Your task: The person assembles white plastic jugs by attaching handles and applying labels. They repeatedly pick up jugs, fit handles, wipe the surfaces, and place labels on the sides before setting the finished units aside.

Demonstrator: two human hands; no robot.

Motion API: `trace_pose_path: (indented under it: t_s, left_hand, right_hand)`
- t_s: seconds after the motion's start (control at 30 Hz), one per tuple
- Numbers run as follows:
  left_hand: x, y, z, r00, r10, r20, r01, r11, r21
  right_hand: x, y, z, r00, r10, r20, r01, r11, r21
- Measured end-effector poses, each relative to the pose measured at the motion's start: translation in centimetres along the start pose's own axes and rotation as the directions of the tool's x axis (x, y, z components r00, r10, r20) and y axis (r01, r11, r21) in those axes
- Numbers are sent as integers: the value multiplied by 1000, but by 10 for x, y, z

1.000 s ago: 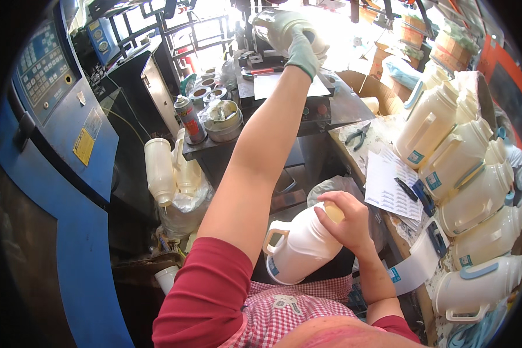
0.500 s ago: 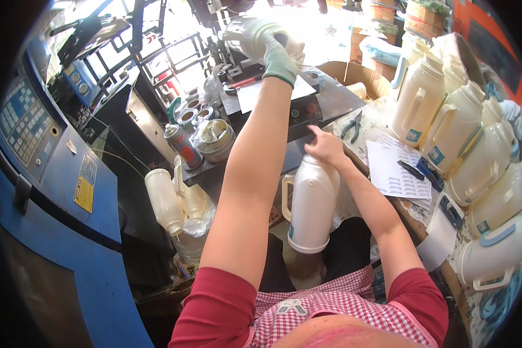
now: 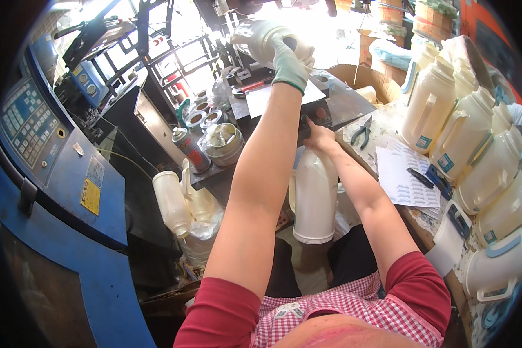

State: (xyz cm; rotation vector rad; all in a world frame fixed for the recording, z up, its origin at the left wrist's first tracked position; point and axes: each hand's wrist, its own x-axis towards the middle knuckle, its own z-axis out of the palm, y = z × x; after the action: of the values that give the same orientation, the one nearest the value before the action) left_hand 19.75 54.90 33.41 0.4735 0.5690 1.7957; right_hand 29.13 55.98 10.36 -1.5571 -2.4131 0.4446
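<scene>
My left hand, in a pale green glove, grips the neck end of a whitish plastic jug, which lies on its side at the machine. Bare and lower, my right hand is closed over the top of a second white jug, hanging upright above my lap. A finger of that hand reaches to the front of a dark control box with buttons; the fingertip's exact contact is hard to make out. My left forearm partly covers the second jug's handle.
Several cream jugs crowd the right-hand table, near pliers, paper sheets and a black cutter knife. A spray can and a tin stand left of my arm. A blue control cabinet fills the left.
My right hand has moved forward to the control box, carrying its jug, whose handle has turned mostly behind my left forearm. The left hand keeps its jug at the machine.
</scene>
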Motion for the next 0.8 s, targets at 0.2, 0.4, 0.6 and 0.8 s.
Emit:
trace_pose_path:
  t_s: [0.2, 0.4, 0.6, 0.8]
  left_hand:
    - [3, -1, -3, 1000, -6, 1, 6, 1000, 7]
    - [13, -1, -7, 1000, 4, 26, -5, 1000, 9]
    - [4, -3, 4, 1000, 2, 26, -2, 1000, -2]
    - [12, 3, -15, 979, 0, 204, -8, 999, 40]
  right_hand:
    - [5, -7, 5, 1000, 18, 10, -17, 992, -123]
    - [17, -14, 1, 1000, 11, 7, -8, 963, -270]
    - [-5, -14, -19, 999, -42, 7, 43, 984, -170]
    - [-188, -49, -81, 838, -371, -399, 475, 856, 202]
